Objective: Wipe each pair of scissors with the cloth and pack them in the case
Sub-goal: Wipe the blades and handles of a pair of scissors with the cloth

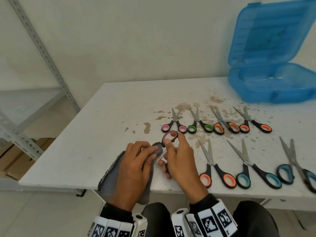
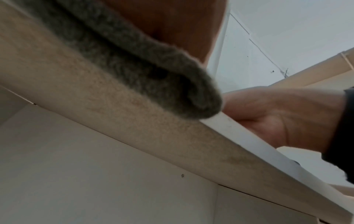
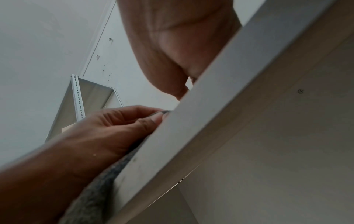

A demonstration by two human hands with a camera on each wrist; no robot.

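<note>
right hand [image 1: 179, 161] pinches pink-handled scissors [image 1: 169, 137] by the loop | left hand [image 1: 135, 161] fingers clamp grey cloth [image 1: 109, 173] on blade, near table [image 1: 102, 117] edge

Bare table [image 1: 111, 117] left of hands, right side crowded – scissor rows [image 1: 222, 127], open case [image 1: 273, 86].

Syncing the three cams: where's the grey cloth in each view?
Head: grey cloth at lower centre, under the left hand, draped over the table's near edge.
Left wrist: fills the upper left, its rounded end hanging over the table edge.
Right wrist: a strip at the bottom left, under the left hand.
Shared landmark: the white table edge.
</note>
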